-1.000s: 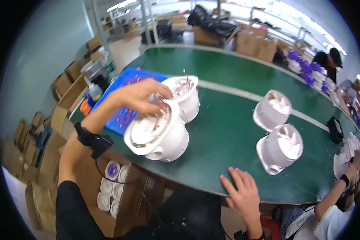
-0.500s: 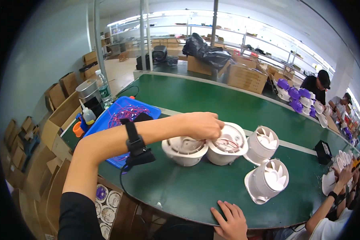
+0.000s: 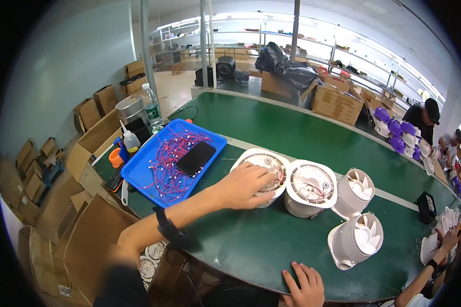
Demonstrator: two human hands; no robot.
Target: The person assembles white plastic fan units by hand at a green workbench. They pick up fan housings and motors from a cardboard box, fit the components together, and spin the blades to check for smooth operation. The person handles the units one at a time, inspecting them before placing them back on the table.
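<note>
My left hand (image 3: 243,187) reaches over the near left rim of a round white fan housing (image 3: 251,156), fingers inside the top and thumb along the outer side. Thin wires lie in its open top; my fingers hide part of it. Close beside it, to the right, stands a second white housing (image 3: 311,185) with reddish wires inside. My right hand (image 3: 306,287) rests on the near edge of the green table, fingers stretched out, holding nothing. Two more white housings, one (image 3: 354,192) behind the other (image 3: 357,240), show their fan blades at the right.
A blue tray (image 3: 133,176) holds pink wires (image 3: 169,158) and a black phone (image 3: 195,157). Behind it stand a water bottle (image 3: 152,108) and a glue bottle (image 3: 131,139). Cardboard boxes (image 3: 95,225) crowd the left. A black box (image 3: 426,207) and co-workers are at the right.
My left hand has moved from the second housing to the left one, which has shifted slightly away. The tray and phone show more fully. My right hand stays at the table edge.
</note>
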